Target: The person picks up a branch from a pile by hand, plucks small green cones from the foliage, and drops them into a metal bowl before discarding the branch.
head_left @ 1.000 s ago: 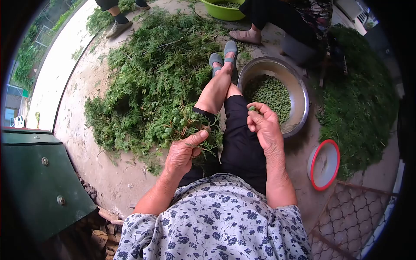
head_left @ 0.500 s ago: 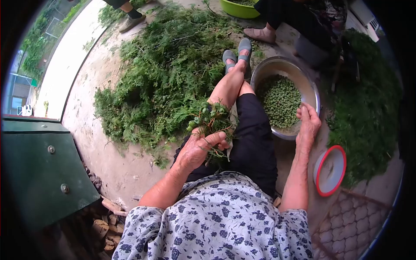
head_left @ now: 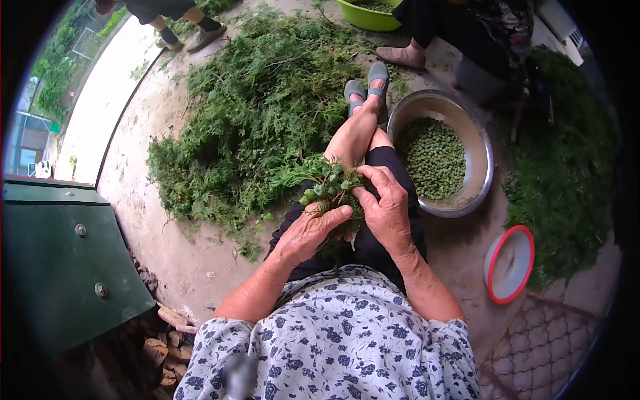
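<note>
My left hand [head_left: 308, 233] grips a leafy green sprig [head_left: 325, 187] bearing small green cones, held over my lap. My right hand [head_left: 383, 207] is on the same sprig, its fingers pinching at the cones near the top. To the right of my legs stands a steel bowl [head_left: 483, 153] partly filled with picked green cones [head_left: 433, 159].
A large heap of green branches [head_left: 253, 107] covers the ground ahead and left. More greenery [head_left: 567, 167] lies right. A red-rimmed white lid [head_left: 510, 263] sits by my right side. Other people's feet and a green basin [head_left: 367, 15] are at the top. A green box [head_left: 60, 267] stands left.
My right hand went out to the steel bowl, then came back to the sprig. The left hand kept hold of the sprig and raised it slightly.
</note>
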`<action>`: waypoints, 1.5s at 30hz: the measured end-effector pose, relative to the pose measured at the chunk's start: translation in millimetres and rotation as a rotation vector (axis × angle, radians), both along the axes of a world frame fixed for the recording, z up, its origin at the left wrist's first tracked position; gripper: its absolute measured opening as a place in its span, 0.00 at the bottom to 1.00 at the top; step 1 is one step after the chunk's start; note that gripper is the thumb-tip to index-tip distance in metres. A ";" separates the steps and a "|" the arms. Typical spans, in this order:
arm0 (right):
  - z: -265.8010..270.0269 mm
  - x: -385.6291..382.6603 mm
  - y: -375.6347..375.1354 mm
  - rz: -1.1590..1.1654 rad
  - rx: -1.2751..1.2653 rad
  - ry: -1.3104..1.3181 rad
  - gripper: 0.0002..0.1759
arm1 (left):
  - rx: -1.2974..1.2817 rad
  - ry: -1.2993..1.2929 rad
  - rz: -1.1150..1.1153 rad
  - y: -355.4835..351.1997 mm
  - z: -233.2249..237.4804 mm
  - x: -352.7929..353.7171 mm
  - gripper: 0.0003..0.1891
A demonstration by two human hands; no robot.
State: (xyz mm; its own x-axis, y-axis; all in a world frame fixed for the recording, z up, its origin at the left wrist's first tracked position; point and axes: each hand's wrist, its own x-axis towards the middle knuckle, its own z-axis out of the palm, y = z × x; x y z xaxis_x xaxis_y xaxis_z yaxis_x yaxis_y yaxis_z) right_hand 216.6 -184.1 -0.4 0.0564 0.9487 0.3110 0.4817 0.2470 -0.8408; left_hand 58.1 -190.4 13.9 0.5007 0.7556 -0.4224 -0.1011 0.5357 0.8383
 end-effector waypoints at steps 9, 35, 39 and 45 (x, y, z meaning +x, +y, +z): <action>4.2 1.3 -10.9 -0.090 -0.011 0.098 0.13 | -0.092 -0.135 0.292 -1.0 -0.9 1.6 0.15; 32.5 1.7 -1.4 0.051 -0.424 1.114 0.10 | 0.031 -0.013 0.485 -3.1 2.6 -0.7 0.08; 29.3 4.0 -5.6 0.173 -0.592 1.002 0.07 | 0.127 0.041 0.460 -2.6 0.3 -2.8 0.08; 21.7 -4.0 -3.8 0.164 -0.612 0.876 0.08 | 0.201 0.042 0.368 -4.5 -1.9 -5.1 0.08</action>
State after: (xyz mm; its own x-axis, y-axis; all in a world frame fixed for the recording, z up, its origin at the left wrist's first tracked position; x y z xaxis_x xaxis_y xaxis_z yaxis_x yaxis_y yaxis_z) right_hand 212.6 -187.9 21.3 -0.1133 0.9457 -0.3048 -0.3473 -0.3251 -0.8796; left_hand 53.0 -194.9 12.0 0.1676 0.9503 -0.2623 -0.2190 0.2953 0.9300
